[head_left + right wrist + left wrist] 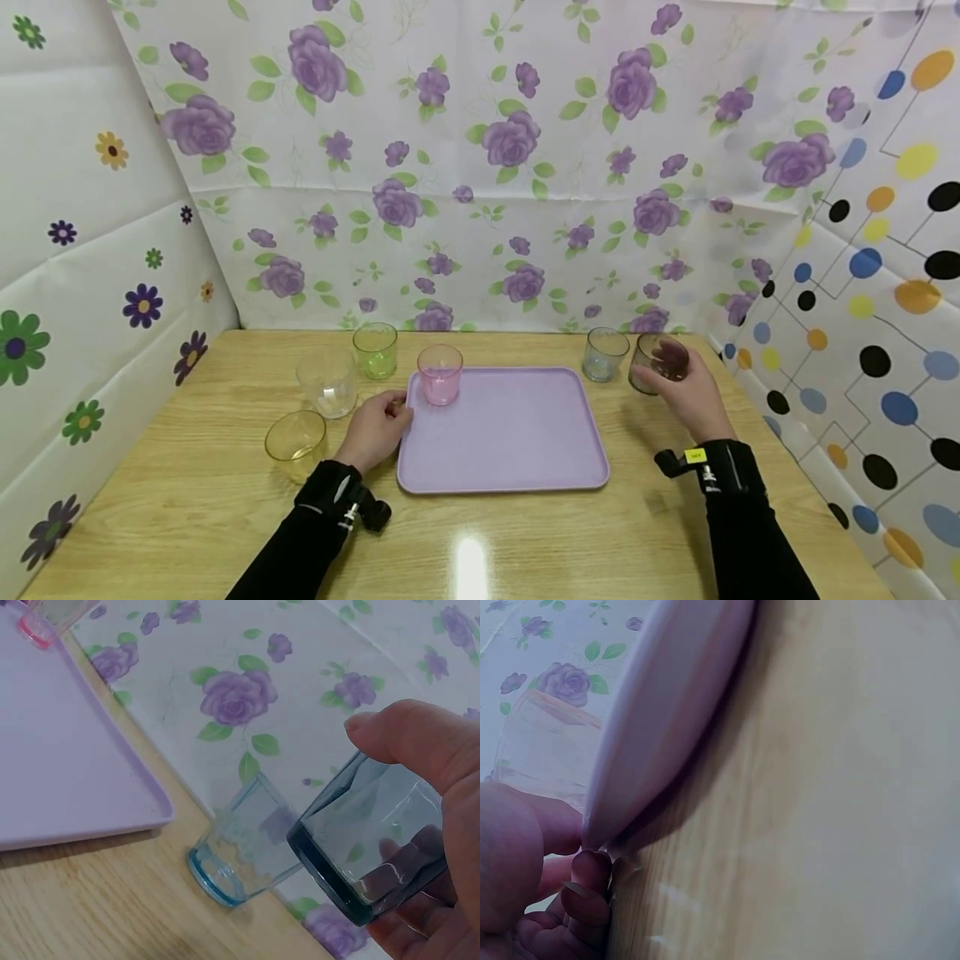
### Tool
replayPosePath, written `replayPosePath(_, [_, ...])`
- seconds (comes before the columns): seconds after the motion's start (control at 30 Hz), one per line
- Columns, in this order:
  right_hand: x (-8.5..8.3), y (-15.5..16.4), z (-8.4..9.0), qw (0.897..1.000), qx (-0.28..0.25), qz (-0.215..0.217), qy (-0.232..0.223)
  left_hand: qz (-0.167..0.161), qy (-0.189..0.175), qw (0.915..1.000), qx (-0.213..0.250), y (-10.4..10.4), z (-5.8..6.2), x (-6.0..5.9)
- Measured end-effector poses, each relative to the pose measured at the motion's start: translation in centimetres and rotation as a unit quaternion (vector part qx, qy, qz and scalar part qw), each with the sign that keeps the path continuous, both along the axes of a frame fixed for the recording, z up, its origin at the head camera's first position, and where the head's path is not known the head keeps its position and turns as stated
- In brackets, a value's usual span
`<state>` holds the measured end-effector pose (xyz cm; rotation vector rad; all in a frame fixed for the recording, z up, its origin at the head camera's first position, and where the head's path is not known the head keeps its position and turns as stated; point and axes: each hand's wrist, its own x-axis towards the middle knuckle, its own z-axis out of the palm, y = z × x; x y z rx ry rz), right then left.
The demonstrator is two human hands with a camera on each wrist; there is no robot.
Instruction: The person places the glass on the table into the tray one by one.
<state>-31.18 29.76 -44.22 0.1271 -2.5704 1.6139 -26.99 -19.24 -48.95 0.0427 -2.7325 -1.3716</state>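
My right hand [697,396] grips a dark smoky glass [647,364] at the back right, thumb on one side and fingers round the other. In the right wrist view this grey glass [367,840] is tilted, and a pale blue glass [244,844] stands beyond it. At the left edge of a lilac tray [502,442], my left hand [375,433] pinches the rim. The left wrist view shows bent fingers [589,881] right at the tray's edge [656,720]. A pink glass [440,379] stands upright in the tray's back left corner.
Left of the tray stand a green glass [376,354], a clear glass [330,387] and a yellow glass [295,442]. The blue glass [604,358] is between tray and right hand. Flowered cloth [480,200] hangs behind the wooden table [540,542]; patterned cloths flank both sides.
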Motion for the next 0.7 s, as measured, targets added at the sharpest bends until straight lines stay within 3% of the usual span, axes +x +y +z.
replayPosePath(0.5, [-0.8,-0.5,0.0,1.000,-0.013,0.006,0.015,0.003,0.001,1.0000,-0.003,0.0,0.0,0.0])
replayPosePath(0.7, [-0.8,-1.3,0.9,1.000,-0.003,0.002,0.006,0.003,0.002,1.0000,-0.001,0.0,-0.1,0.0])
